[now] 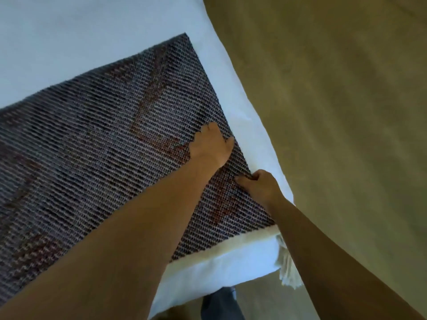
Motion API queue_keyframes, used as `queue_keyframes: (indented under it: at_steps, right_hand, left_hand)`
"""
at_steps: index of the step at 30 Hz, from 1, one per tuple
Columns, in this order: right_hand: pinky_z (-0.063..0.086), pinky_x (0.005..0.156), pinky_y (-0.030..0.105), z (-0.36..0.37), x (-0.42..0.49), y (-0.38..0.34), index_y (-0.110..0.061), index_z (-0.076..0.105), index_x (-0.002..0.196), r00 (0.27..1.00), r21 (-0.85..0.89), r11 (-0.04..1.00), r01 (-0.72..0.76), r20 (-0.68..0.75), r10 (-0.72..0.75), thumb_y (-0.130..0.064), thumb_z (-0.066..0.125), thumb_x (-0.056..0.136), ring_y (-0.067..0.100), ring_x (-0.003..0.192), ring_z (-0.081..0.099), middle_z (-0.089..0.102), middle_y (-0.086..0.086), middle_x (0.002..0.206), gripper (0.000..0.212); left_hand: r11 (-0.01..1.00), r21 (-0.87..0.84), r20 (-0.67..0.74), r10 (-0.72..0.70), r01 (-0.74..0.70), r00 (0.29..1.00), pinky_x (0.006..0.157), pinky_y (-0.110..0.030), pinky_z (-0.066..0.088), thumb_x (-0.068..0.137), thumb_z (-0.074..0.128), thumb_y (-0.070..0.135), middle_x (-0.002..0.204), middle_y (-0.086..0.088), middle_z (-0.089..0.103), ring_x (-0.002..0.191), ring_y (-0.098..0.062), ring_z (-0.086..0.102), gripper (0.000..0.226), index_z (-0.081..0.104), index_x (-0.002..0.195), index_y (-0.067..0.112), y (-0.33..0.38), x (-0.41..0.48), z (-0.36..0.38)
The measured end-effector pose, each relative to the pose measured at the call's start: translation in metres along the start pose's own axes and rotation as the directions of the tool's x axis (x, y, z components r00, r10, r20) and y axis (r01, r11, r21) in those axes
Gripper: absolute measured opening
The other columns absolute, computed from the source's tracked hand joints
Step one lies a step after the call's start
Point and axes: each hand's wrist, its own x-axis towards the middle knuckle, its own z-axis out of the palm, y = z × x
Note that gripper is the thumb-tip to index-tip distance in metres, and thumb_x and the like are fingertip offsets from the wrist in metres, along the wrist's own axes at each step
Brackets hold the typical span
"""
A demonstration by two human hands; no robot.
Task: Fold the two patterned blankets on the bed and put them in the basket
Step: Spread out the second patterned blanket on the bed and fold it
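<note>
Curled fingers [250, 176] of the right hand [261, 185], thumb pressed against them, pinching the right-hand edge of the patterned blanket [97, 144], with slight creases in the cloth beside them. A little further up that same edge, fingers [205, 132] of the left hand [211, 145] bent down into the weave, tips hidden under the knuckles, thumb stretched out toward the blanket's edge; seemingly gripping the cloth too, though hard to confirm from this angle. Both hands close together, not touching, with bare forearms reaching in from the lower part of the view.

Under and around both sets of fingers, the blanket itself: dark grey weave crossed by rust-red lines, spread flat on the bed. Far corner well beyond the left fingers; bulk stretching away on the left hand's outer side and off the frame. Nearer than the right fingers, a cream border [231, 244] along the blanket's near end, finishing in a cream fringe [285, 271] draped over the bed's corner, just under the right forearm.

Just past the fingertips of both hands, a bare strip of white sheet [251, 135] between blanket edge and mattress edge, with more of the same sheet beyond the blanket's far side. Past that strip, on the right hand's outer side, tan carpet [346, 112], blurred.
</note>
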Motion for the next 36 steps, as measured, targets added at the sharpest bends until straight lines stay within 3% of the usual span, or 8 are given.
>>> queue_keyframes:
  at_steps: [5, 10, 15, 20, 23, 26, 30, 36]
  right_hand:
    - [0.046, 0.077, 0.033, 0.015, -0.002, 0.008, -0.011, 0.059, 0.102, 0.997, -0.192, 0.980, 0.059, 0.061, -0.048, -0.051, 0.052, 0.087, 0.028, 0.094, 0.061, 0.065, 0.009, 0.101, 0.042]
    - [0.046, 0.081, 0.034, 0.028, -0.014, 0.006, -0.014, 0.051, 0.106, 0.997, -0.234, 0.971, 0.047, -0.041, -0.058, -0.052, 0.041, 0.092, 0.026, 0.098, 0.060, 0.063, 0.006, 0.105, 0.042]
    - [0.046, 0.075, 0.033, 0.038, -0.030, -0.008, -0.015, 0.045, 0.104, 0.987, -0.284, 0.957, 0.061, -0.125, -0.100, -0.045, 0.036, 0.095, 0.027, 0.094, 0.061, 0.062, 0.006, 0.104, 0.033]
    - [0.045, 0.074, 0.032, 0.056, -0.060, -0.028, -0.019, 0.041, 0.094, 0.986, -0.258, 0.959, 0.115, -0.089, -0.142, -0.045, 0.041, 0.093, 0.025, 0.091, 0.060, 0.062, 0.004, 0.100, 0.025]
    - [0.047, 0.077, 0.032, 0.076, -0.086, -0.050, -0.017, 0.047, 0.101, 0.983, -0.210, 0.962, 0.178, -0.001, -0.182, -0.041, 0.048, 0.090, 0.025, 0.092, 0.061, 0.062, 0.004, 0.097, 0.026]
    - [0.047, 0.072, 0.033, 0.109, -0.110, -0.074, -0.018, 0.044, 0.088, 0.961, -0.185, 0.945, 0.269, 0.119, -0.250, -0.035, 0.049, 0.090, 0.022, 0.079, 0.056, 0.052, -0.001, 0.079, 0.018]
    - [0.035, 0.063, 0.029, 0.175, -0.140, -0.104, -0.023, 0.029, 0.068, 0.912, -0.228, 0.902, 0.366, 0.279, -0.300, -0.030, 0.046, 0.093, 0.016, 0.064, 0.041, 0.036, -0.004, 0.068, 0.031]
    - [0.031, 0.053, 0.019, 0.307, -0.197, -0.131, -0.020, 0.038, 0.075, 0.871, -0.217, 0.870, 0.443, 0.336, -0.360, -0.027, 0.050, 0.092, 0.003, 0.055, 0.039, 0.040, -0.007, 0.066, 0.022]
  left_hand:
    - [0.974, -0.038, 0.012, -0.222, 0.222, 0.975, 0.103, -0.051, 0.029, 0.073, 0.061, 0.062, 0.144, -0.016, 0.021, 0.132, -0.034, 0.023, 0.102, 0.011, 0.141, 0.004, 0.026, 0.059, -0.003]
    - [0.944, -0.125, -0.024, -0.310, 0.304, 0.951, 0.100, -0.045, 0.033, 0.081, 0.061, 0.040, 0.137, -0.015, 0.028, 0.125, -0.032, 0.029, 0.074, 0.022, 0.133, 0.005, 0.030, 0.078, 0.004]
    - [0.981, -0.045, -0.032, -0.189, 0.187, 0.981, 0.099, -0.042, 0.039, 0.088, 0.049, 0.012, 0.135, -0.022, 0.036, 0.121, -0.036, 0.040, 0.055, 0.024, 0.135, 0.001, 0.011, 0.077, -0.005]
    - [0.931, -0.338, -0.114, -0.187, 0.139, 0.976, 0.073, -0.028, 0.041, 0.086, 0.050, 0.006, 0.114, -0.019, 0.056, 0.101, -0.031, 0.055, 0.027, 0.050, 0.112, -0.002, -0.020, 0.068, -0.034]
    - [0.889, -0.436, -0.140, -0.221, 0.141, 0.965, 0.058, -0.033, 0.045, 0.086, 0.050, 0.010, 0.092, -0.014, 0.055, 0.079, -0.027, 0.056, 0.020, 0.052, 0.104, 0.003, -0.053, 0.053, -0.052]
    - [0.864, -0.482, -0.200, -0.272, 0.147, 0.941, 0.041, -0.025, 0.025, 0.086, 0.051, 0.014, 0.066, 0.001, 0.037, 0.053, -0.012, 0.037, 0.008, 0.043, 0.084, 0.012, -0.102, 0.034, -0.069]
    - [0.839, -0.521, -0.239, -0.323, 0.160, 0.916, 0.044, -0.025, 0.022, 0.087, 0.051, 0.013, 0.063, 0.001, 0.032, 0.051, -0.012, 0.029, 0.032, 0.030, 0.064, 0.018, -0.188, 0.005, -0.098]
    - [0.777, -0.614, -0.321, -0.404, 0.137, 0.857, 0.046, -0.025, 0.018, 0.089, 0.048, 0.010, 0.063, 0.001, 0.027, 0.052, -0.012, 0.023, 0.038, 0.022, 0.063, 0.020, -0.339, -0.064, -0.127]
